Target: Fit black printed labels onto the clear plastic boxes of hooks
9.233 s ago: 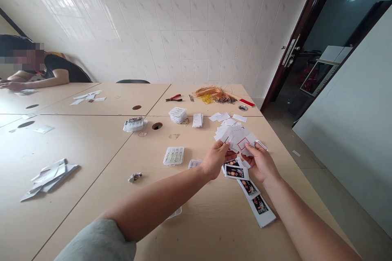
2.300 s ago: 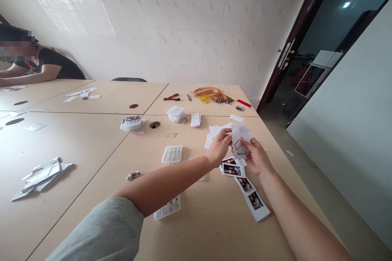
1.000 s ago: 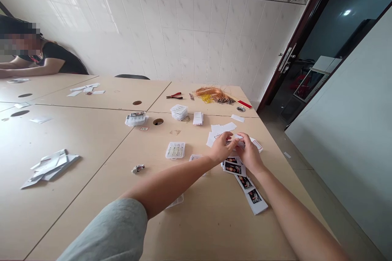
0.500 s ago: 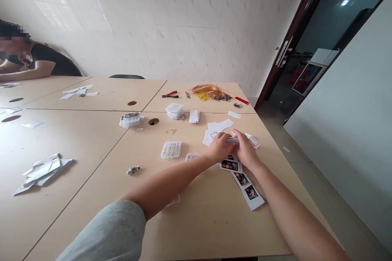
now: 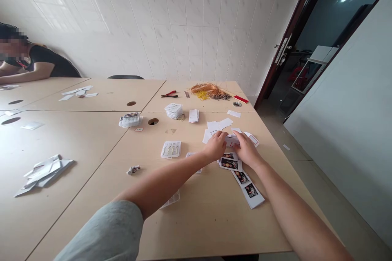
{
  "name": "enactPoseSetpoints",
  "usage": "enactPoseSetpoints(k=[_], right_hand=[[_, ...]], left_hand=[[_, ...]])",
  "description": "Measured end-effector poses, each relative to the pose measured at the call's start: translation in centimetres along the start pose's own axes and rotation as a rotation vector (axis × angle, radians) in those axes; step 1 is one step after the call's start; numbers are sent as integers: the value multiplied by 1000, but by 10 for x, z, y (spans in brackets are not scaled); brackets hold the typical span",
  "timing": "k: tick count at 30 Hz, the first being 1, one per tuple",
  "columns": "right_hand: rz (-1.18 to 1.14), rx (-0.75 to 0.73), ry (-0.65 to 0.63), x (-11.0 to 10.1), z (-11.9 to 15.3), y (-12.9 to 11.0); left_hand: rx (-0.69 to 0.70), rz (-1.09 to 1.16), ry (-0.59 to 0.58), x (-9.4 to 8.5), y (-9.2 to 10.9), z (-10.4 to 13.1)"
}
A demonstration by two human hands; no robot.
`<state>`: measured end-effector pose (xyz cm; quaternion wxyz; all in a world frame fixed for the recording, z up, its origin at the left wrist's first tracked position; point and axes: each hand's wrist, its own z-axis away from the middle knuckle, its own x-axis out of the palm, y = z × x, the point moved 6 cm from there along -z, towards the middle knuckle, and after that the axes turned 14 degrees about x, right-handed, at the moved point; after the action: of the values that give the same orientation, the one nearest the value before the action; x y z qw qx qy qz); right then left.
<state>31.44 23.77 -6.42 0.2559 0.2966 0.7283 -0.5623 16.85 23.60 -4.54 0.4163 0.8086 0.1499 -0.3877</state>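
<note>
Between my two hands is a white paper card with a printed outline. My left hand has its fingers closed at the card's left end. At the other end, my right hand grips the card between thumb and fingers. Loose white cards lie just beyond my hands, and a card with a red outline is to the right. Printed cards with dark pictures overlap below my hands, next to a longer printed strip stack.
Clear plastic boxes stand left of my hands, and stacked boxes farther back. Pliers and a bundle of copper-coloured wires lie at the far edge. White papers lie left. Another person sits far left.
The card between my hands has tilted, so its outlined face now shows. My hands have moved slightly apart; the view has shifted a little.
</note>
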Motion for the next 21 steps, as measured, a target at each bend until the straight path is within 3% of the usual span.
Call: enactPoseSetpoints(k=[9,21], right_hand=[[0,-62,-7,3,7,-11],[-21,-50,11,-11,3,-16]], left_hand=[[52,11,-20,5,10,2],[-78,14,-114,3,8,0]])
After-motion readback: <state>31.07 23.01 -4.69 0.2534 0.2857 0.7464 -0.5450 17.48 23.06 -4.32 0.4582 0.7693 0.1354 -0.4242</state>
